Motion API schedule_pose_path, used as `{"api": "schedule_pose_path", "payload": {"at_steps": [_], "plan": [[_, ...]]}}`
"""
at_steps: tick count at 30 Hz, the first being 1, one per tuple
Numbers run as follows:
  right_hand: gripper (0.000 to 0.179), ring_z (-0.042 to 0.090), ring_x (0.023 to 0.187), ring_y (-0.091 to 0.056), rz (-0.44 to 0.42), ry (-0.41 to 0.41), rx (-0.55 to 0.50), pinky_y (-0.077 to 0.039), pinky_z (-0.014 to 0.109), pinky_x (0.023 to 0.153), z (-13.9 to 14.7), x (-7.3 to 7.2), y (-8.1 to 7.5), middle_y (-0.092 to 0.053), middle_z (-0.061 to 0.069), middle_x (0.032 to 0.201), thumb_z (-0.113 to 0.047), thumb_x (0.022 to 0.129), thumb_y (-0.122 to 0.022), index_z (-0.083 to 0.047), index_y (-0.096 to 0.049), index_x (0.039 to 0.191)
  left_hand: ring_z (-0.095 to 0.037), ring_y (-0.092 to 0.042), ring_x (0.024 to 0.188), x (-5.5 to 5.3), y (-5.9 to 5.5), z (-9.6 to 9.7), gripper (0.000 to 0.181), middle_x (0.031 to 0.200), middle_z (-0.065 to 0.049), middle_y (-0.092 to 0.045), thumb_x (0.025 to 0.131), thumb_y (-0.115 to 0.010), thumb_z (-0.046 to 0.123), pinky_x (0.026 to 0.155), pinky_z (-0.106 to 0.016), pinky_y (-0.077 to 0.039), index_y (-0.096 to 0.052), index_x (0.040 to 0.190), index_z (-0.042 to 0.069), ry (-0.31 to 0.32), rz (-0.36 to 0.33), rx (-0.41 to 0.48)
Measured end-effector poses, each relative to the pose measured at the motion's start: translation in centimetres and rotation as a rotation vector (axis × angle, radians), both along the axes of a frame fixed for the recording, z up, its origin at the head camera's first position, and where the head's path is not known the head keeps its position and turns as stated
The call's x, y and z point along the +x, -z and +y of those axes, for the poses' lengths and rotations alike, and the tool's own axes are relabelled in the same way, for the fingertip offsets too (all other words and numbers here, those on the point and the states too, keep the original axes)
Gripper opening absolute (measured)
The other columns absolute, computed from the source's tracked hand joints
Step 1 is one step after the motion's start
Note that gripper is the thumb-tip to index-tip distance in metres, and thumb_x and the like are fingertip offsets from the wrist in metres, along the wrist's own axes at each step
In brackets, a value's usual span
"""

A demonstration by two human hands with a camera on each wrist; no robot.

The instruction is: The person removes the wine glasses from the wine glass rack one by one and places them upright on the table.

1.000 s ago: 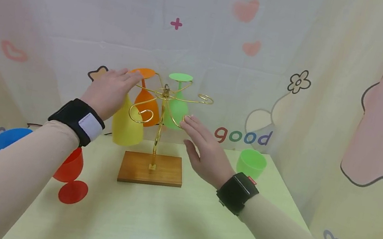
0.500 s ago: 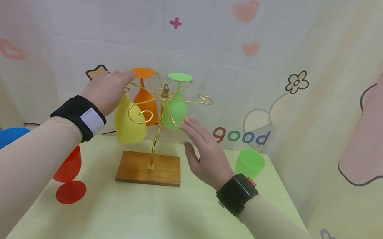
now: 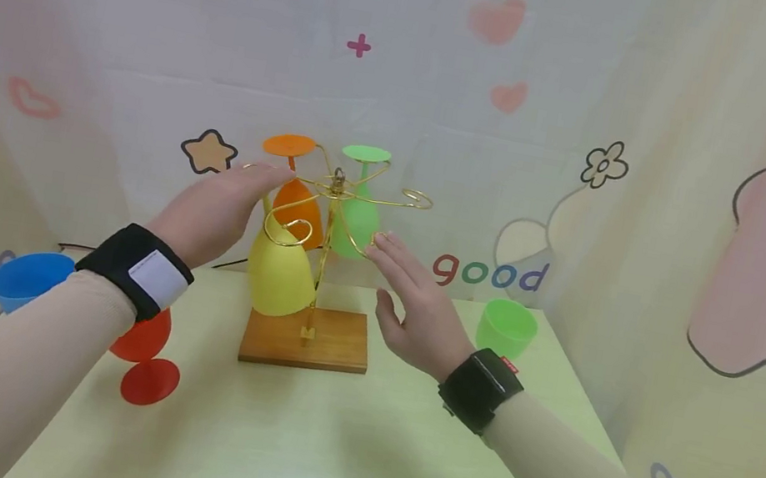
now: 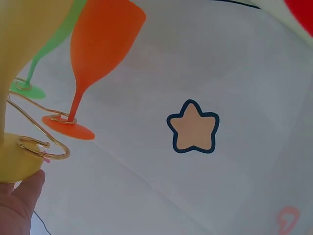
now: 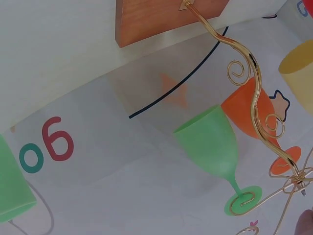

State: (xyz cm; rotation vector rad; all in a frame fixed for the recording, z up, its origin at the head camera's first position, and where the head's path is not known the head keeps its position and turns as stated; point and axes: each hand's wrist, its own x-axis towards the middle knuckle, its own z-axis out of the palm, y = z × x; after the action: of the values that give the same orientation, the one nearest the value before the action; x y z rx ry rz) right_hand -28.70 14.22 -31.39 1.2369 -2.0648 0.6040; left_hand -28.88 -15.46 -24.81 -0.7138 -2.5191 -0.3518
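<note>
My left hand (image 3: 221, 203) holds an upside-down yellow wine glass (image 3: 281, 277) by its foot. In the left wrist view the thumb (image 4: 30, 192) touches the foot, beside a curled hook; whether the stem sits in that hook, I cannot tell. The gold wire rack (image 3: 337, 183) rises from a wooden base (image 3: 269, 347). An orange wine glass (image 3: 298, 212) and a light green wine glass (image 3: 359, 222) hang inverted from its rear hooks. Extended fingertips of my right hand (image 3: 420, 313) touch the end of the front-right hook, thumb apart below.
At the left of the table stand a blue cup-shaped vessel (image 3: 22, 280) and a red wine glass (image 3: 150, 380), both partly behind my left arm. Another green vessel (image 3: 507, 327) is near the right rear edge. A printed curtain (image 3: 420, 110) hangs close behind the rack.
My left hand has shifted slightly right and lower with the yellow wine glass, whose bowl swung rightward toward the rack's post. My right hand stays at the hook.
</note>
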Motion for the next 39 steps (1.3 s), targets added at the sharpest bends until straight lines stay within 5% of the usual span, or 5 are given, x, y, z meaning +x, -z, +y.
{"api": "schedule_pose_path", "payload": {"at_steps": [9,16,24,31,39], "plan": [[0.059,0.025,0.137,-0.029,-0.002,-0.007,-0.005,-0.040,0.047,0.108,0.0,0.0,0.6,-0.043,0.018,0.146,0.000,0.082,-0.055,-0.002,-0.044,0.140,-0.030,-0.048,0.124,3.1,1.8,-1.5,0.061,0.134,-0.015,-0.058,0.086,-0.056,-0.014,0.101,-0.052,-0.045,-0.047,0.140,0.010,0.022,0.138,0.017],[0.076,0.025,0.141,-0.019,0.010,0.056,0.044,-0.036,0.049,0.110,0.1,0.1,1.6,-0.027,0.017,0.155,-0.004,0.079,-0.059,-0.001,-0.028,0.148,-0.029,-0.049,0.123,4.9,4.1,-1.1,0.054,0.135,-0.016,-0.057,0.088,-0.058,-0.007,0.098,-0.050,-0.048,-0.047,0.139,0.006,0.014,0.087,0.074],[0.084,0.030,0.140,-0.018,0.034,0.120,0.068,-0.032,0.054,0.112,0.1,0.3,3.5,-0.018,0.023,0.156,-0.009,0.078,-0.061,0.003,-0.020,0.150,-0.029,-0.049,0.123,6.6,7.2,-0.1,0.050,0.141,-0.015,-0.051,0.097,-0.050,0.002,0.096,-0.051,-0.048,-0.040,0.145,0.010,-0.035,-0.175,0.309],[0.083,0.030,0.139,-0.024,-0.030,0.149,0.171,-0.033,0.056,0.110,1.7,1.3,7.1,-0.024,0.024,0.154,-0.011,0.081,-0.062,0.001,-0.019,0.151,-0.031,-0.051,0.120,7.4,13.0,2.3,0.044,0.143,-0.016,-0.048,0.100,-0.045,0.009,0.094,-0.052,-0.047,-0.042,0.144,0.014,-0.078,-0.433,0.526],[0.074,0.026,0.138,-0.026,-0.092,0.121,0.141,-0.037,0.052,0.109,2.2,2.5,8.1,-0.031,0.021,0.152,-0.014,0.087,-0.057,-0.002,-0.022,0.151,-0.028,-0.054,0.110,7.0,18.8,4.0,0.039,0.133,-0.017,-0.054,0.102,-0.040,0.010,0.098,-0.051,-0.049,-0.045,0.140,0.008,-0.192,-0.732,0.976]]}}
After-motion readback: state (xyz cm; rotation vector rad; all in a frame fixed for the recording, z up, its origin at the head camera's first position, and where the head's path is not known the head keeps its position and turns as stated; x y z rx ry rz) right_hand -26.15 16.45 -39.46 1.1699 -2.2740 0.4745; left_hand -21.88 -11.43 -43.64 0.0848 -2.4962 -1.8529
